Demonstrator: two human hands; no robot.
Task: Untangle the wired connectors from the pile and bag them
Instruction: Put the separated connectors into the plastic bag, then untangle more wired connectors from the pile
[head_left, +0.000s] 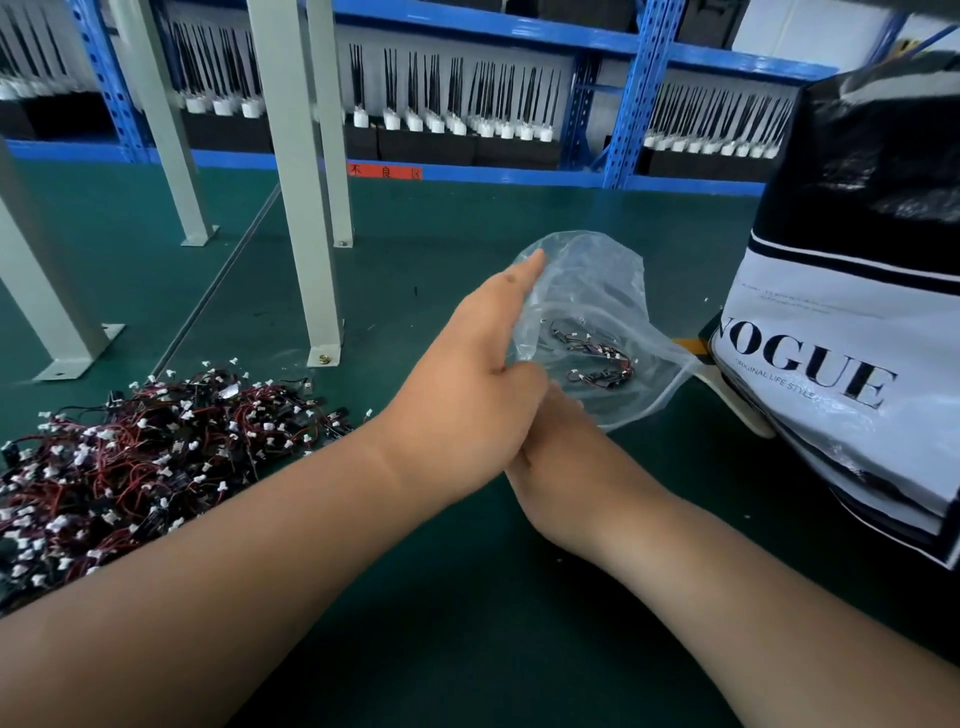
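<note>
From my remote seat, the clear plastic bag (597, 291) is my reference, lying open on the green table (467, 613). The left hand (467, 384) is at the bag's left edge. Its forefinger runs straight along the rim and its thumb presses into the film, so it pinches that edge. The other fingers are hidden behind the plastic. The right hand (561, 452) comes in under the left wrist at the bag's near edge. Its fingers are covered by the left hand and the film, so I cannot tell whether it is gripping anything.

A few wired connectors (597, 358) already lie inside the bag, just beyond both hands. The pile (156, 457) of red and black leads with white plugs sits well to the left of the bag, beside the left forearm, and neither hand touches it. On the bag's right, its corner meets a black and white shopping bag (841, 353). Behind the bag stand grey posts (296, 182) and blue shelving (467, 176).
</note>
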